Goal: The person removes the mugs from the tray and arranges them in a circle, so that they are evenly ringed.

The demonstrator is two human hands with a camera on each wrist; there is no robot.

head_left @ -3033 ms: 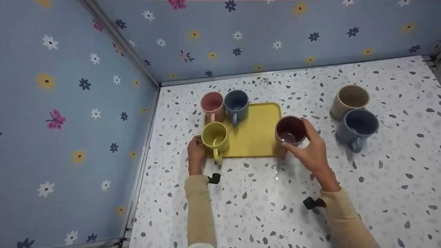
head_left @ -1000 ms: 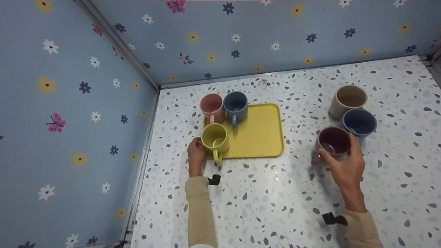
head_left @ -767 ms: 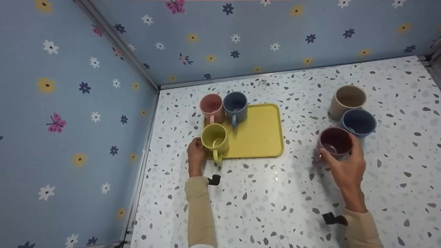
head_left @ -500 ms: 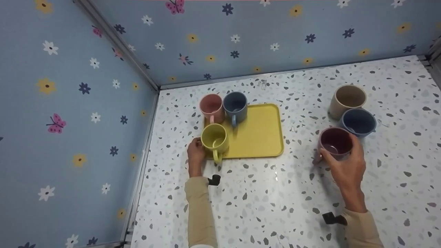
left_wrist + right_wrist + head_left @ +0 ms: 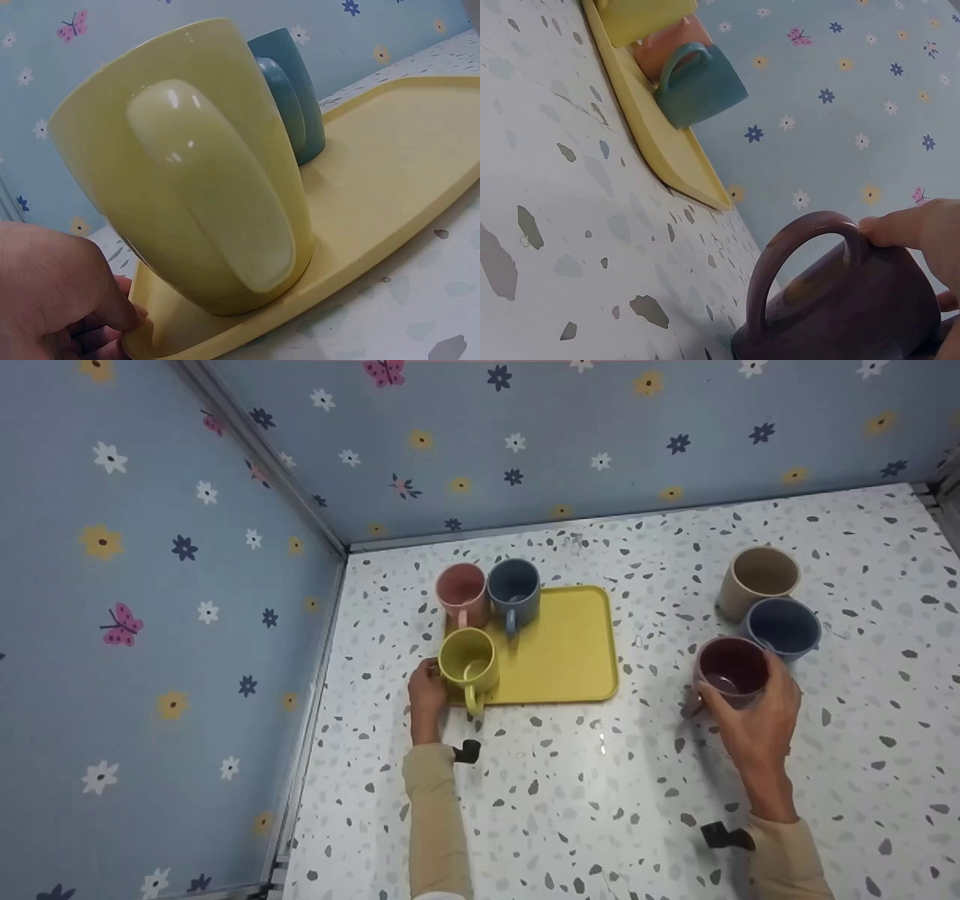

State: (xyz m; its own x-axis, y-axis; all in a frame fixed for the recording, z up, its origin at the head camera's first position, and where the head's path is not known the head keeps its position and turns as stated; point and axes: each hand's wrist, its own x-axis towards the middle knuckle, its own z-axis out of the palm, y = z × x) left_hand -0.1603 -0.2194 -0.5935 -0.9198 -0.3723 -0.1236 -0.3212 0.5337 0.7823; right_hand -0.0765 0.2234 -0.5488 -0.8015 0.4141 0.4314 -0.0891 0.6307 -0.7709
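My right hand [image 5: 757, 720] grips a maroon mug [image 5: 731, 669], thumb on the near left and fingers on the right side. The mug's handle [image 5: 761, 281] points toward the tray in the right wrist view. My left hand [image 5: 427, 690] pinches the left edge of a yellow tray [image 5: 559, 660], thumb on the rim and fingers curled below it in the left wrist view. A yellow mug [image 5: 469, 660] stands upright on the tray close to that hand. Behind it on the tray are a pink mug [image 5: 463, 596] and a blue mug [image 5: 514, 592], side by side.
Right of the tray, a beige mug [image 5: 757, 585] and a second blue mug [image 5: 784, 628] stand on the speckled table [image 5: 555, 810], just behind the maroon mug. Flowered panels [image 5: 600, 427] close off the back and left sides.
My right hand has carried the maroon mug from the tray's right side over to the table, near the blue mug, which has shifted backward. My left hand has stayed at the tray's edge.
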